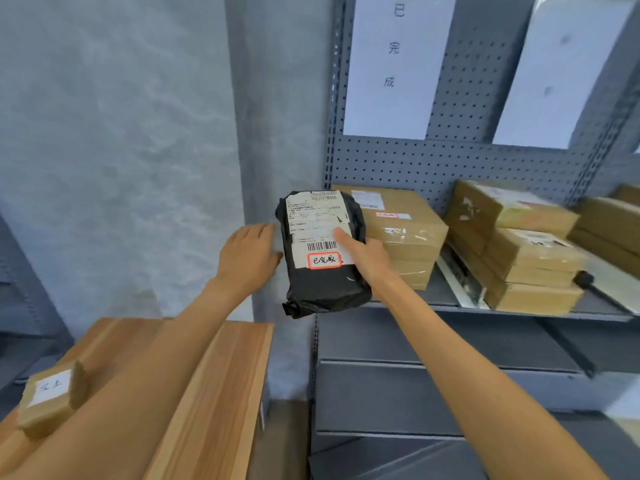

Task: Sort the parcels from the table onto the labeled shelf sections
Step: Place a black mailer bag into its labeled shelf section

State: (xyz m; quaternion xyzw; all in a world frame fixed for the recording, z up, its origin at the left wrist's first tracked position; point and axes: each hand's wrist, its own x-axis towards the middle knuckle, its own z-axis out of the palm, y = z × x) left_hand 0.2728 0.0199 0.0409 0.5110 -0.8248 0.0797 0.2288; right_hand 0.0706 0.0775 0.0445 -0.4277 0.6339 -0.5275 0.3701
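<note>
**Black parcel held at the shelf's left end**

Black parcel (323,252), a soft plastic mailer with a white shipping label and a red-bordered handwritten sticker (324,260), sits in my right hand (367,254) at the left end of the grey metal shelf (433,306). My thumb lies across the label and the rest of my fingers are curled out of sight behind the bag, gripping it; whether its lower end touches the shelf's front edge I cannot tell. My left hand (247,258) is just beside the parcel's left edge, fingers relaxed and loosely together, holding nothing; its fingertips may brush the bag, but I cannot say for sure.

Just behind the parcel, on the shelf's left part, stands a stack of brown cardboard boxes (401,233) wrapped in clear tape. A second stack of boxes (519,247) stands further toward the shelf's right end. Above them on the pegboard back hangs a white paper sign (391,64) with three characters written top to bottom, and a second white sheet (554,71) hangs to its right.

Down at the lower left, the wooden table (221,393) carries one small brown box (50,396) with a handwritten white label near its left edge, partly behind my left forearm.
</note>
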